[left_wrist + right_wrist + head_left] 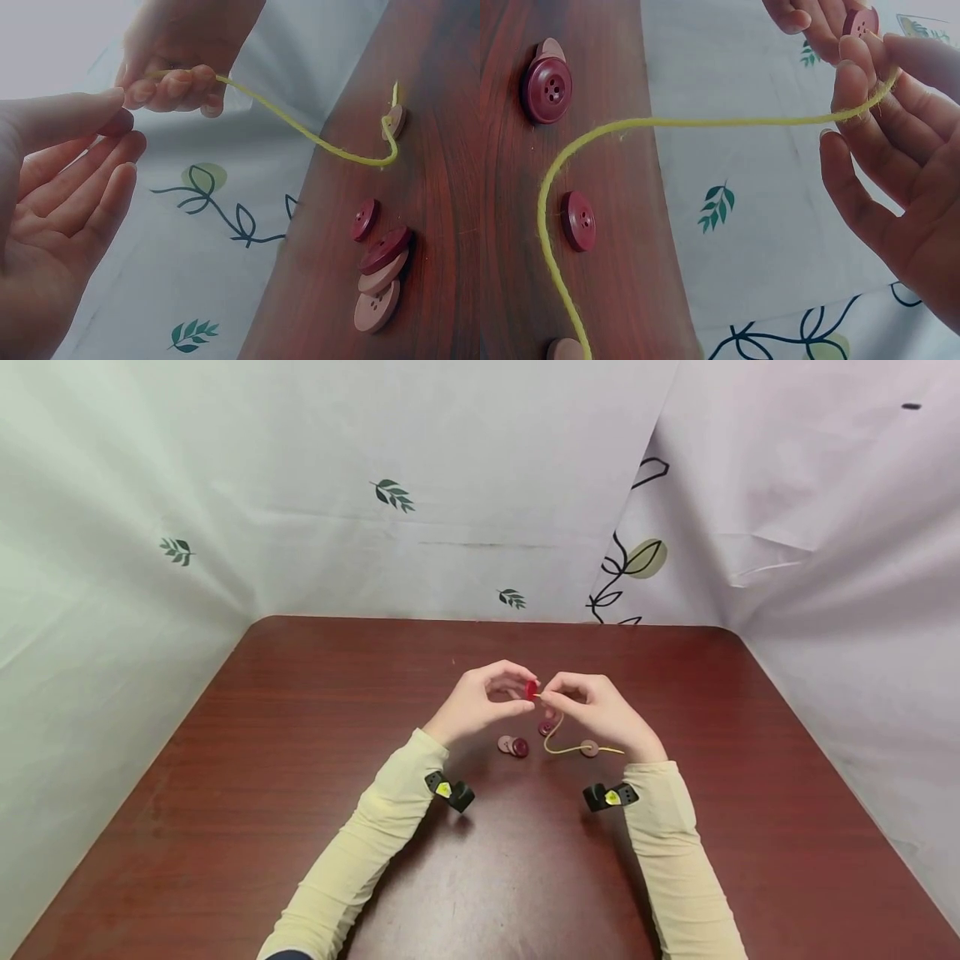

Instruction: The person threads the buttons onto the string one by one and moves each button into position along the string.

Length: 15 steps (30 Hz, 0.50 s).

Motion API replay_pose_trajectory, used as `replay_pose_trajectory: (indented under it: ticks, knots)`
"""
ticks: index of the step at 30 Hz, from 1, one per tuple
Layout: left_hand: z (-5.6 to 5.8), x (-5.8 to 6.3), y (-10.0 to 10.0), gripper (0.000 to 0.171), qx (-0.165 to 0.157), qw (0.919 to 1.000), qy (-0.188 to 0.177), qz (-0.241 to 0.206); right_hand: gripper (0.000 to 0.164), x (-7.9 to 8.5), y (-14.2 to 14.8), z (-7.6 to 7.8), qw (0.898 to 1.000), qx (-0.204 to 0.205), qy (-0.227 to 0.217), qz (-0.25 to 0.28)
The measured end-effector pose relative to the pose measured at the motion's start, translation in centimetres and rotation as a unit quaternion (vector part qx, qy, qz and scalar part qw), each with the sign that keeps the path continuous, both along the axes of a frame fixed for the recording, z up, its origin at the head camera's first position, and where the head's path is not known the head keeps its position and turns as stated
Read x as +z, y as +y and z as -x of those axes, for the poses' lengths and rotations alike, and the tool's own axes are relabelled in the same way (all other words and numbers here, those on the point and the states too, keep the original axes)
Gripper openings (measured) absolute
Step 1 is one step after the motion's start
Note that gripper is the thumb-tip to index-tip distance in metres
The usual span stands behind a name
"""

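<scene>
My left hand (pixel 480 697) pinches a red button (pixel 531 690) between thumb and fingers, raised above the table. Close beside it, my right hand (pixel 596 706) pinches a yellow string (pixel 553 751) near its end, held right at the button's face. From the right fingers the string droops to the table and passes through a pale pink button (pixel 395 122) lying there, with a short tail beyond it. In the right wrist view the red button (pixel 860 23) shows its holes, just past the right fingertips.
Below the hands, a dark red button (pixel 364 219) lies by itself on the brown table (pixel 315 760). Next to it, another dark red button (pixel 386 250) overlaps pale pink buttons (pixel 377 307). A white cloth with leaf prints (pixel 392 496) hangs behind the table.
</scene>
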<state>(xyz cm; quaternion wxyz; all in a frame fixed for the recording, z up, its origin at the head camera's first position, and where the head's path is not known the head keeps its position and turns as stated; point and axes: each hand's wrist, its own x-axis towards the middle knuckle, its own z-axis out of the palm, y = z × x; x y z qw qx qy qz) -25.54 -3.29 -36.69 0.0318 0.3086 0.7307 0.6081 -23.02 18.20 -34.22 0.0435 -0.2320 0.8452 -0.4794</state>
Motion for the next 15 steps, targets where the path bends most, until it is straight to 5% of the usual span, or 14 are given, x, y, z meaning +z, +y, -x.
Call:
replay_pose_trajectory:
  ticks: [15]
  knots:
    - [-0.17,-0.08,0.21,0.036,-0.006,0.9999,0.006,0.007,0.017,-0.3,-0.31,0.15,1.0,0.011,-0.007,0.001]
